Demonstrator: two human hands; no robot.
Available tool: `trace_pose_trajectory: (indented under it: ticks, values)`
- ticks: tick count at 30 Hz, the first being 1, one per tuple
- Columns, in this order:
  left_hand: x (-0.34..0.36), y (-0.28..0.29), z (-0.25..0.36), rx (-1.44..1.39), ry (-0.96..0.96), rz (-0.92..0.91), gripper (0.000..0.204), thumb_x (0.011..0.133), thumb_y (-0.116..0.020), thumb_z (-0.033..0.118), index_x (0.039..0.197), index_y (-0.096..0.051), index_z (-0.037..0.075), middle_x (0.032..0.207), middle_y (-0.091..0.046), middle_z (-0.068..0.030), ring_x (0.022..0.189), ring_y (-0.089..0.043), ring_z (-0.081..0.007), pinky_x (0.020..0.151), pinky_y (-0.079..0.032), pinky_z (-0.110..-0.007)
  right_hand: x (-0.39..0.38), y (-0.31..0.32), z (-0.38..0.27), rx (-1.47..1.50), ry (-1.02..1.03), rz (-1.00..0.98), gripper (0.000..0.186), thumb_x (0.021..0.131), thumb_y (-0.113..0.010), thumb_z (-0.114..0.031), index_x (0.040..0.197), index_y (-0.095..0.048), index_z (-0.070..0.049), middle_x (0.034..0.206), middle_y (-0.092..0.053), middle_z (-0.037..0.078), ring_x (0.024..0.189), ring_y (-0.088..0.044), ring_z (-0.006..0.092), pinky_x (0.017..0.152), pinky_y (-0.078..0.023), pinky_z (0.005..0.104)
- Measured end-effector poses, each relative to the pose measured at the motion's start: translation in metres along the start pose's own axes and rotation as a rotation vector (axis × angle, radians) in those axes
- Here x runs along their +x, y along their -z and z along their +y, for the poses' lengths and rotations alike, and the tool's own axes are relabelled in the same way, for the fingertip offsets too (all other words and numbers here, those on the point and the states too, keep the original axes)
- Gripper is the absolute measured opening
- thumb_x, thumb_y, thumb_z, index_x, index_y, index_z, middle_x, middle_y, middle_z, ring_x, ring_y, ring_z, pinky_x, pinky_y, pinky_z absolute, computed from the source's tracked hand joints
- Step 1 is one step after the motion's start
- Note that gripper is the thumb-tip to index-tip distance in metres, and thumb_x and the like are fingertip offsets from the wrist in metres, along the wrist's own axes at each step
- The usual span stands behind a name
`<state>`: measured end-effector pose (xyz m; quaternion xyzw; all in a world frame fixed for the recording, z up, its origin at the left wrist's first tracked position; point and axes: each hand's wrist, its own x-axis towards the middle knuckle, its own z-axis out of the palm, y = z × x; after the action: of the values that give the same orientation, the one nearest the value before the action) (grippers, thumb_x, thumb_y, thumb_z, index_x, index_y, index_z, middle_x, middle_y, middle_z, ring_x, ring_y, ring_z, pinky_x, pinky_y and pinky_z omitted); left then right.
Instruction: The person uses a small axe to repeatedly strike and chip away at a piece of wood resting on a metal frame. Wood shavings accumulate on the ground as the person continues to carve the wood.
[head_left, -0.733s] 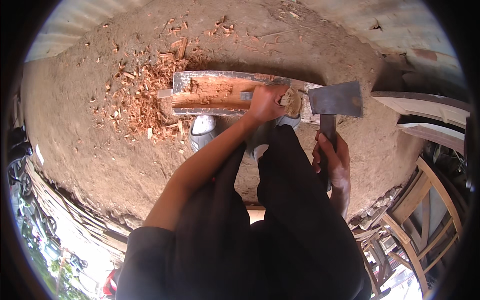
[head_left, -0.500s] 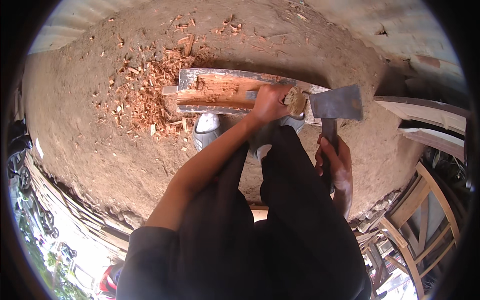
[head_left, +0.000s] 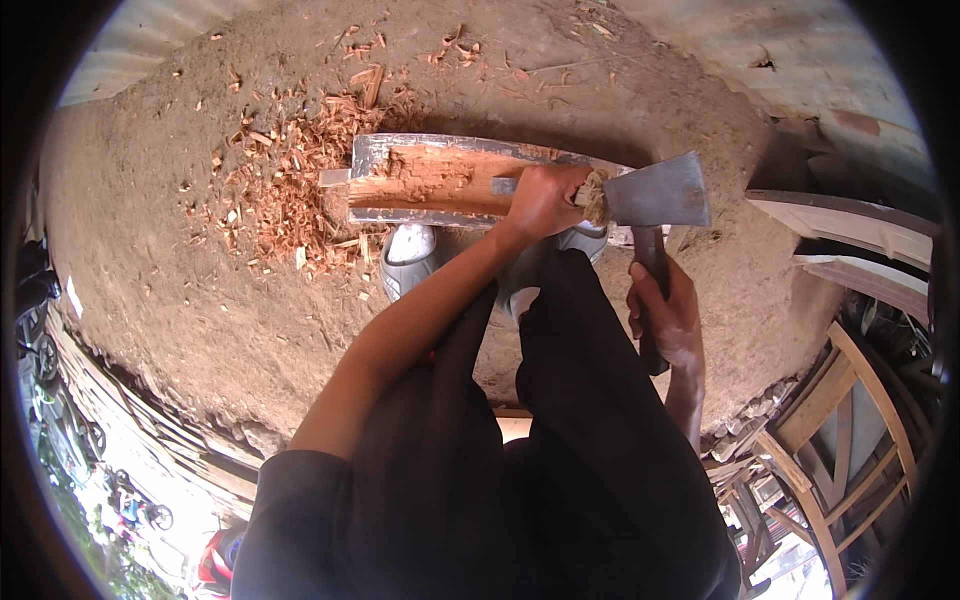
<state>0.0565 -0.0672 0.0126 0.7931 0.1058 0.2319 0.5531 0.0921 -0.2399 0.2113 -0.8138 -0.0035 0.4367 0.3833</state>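
Note:
My left hand is closed around the handle of a chisel. The chisel's grey metal blade shows to the left of the fist, flat over the hollowed wooden piece. To the right of the fist, the frayed wooden butt of its handle sticks out. My right hand grips the dark handle of an axe. The blunt back of the axe head is at the handle's butt, seemingly touching it, with the wide cutting edge facing right. Gouged reddish wood lines the curved piece, whose rims are dark and weathered.
Reddish wood chips litter the dirt floor left of the piece. My shoes stand against its near side. Curved wooden parts lie at the right, with a wooden frame below them. Stacked planks line the lower left.
The axe has moved left and slightly up, its blunt back closing the gap to the chisel's handle. My left hand keeps its grip in nearly the same place.

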Motion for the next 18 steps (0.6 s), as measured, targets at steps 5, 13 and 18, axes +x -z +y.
trace_pose_trajectory:
  ticks: [5, 13, 18]
  values:
    - [0.002, -0.003, 0.005, -0.032, 0.026, 0.022, 0.022, 0.067, -0.076, 0.009, 0.081, -0.060, 0.007, 0.072, -0.061, -0.0155, 0.068, -0.063, -0.0401, 0.058, -0.050, -0.046, -0.001, -0.013, 0.009, 0.067, 0.038, 0.080, 0.030, 0.105, -0.063, -0.031, 0.103, -0.056, -0.002, 0.066, -0.055, 0.004, 0.051, -0.054, 0.0115, 0.046, -0.043, 0.0298]
    - [0.001, -0.006, -0.002, 0.042, -0.048, 0.050, 0.021, 0.085, -0.085, 0.024, 0.088, -0.072, 0.007, 0.070, -0.064, -0.0148, 0.060, -0.059, -0.0357, 0.055, -0.047, -0.039, 0.006, -0.014, 0.027, 0.229, 0.113, 0.091, 0.028, 0.105, -0.063, -0.028, 0.101, -0.055, -0.001, 0.064, -0.055, 0.005, 0.047, -0.054, 0.0129, 0.042, -0.043, 0.0297]
    - [0.004, -0.005, 0.000, 0.054, 0.007, 0.029, 0.020, 0.083, -0.085, 0.022, 0.093, -0.074, 0.008, 0.071, -0.065, -0.0153, 0.060, -0.061, -0.0354, 0.056, -0.048, -0.039, 0.002, 0.006, 0.010, 0.153, -0.014, -0.006, 0.028, 0.106, -0.062, -0.027, 0.101, -0.054, -0.001, 0.064, -0.055, 0.005, 0.044, -0.053, 0.0135, 0.041, -0.043, 0.0297]
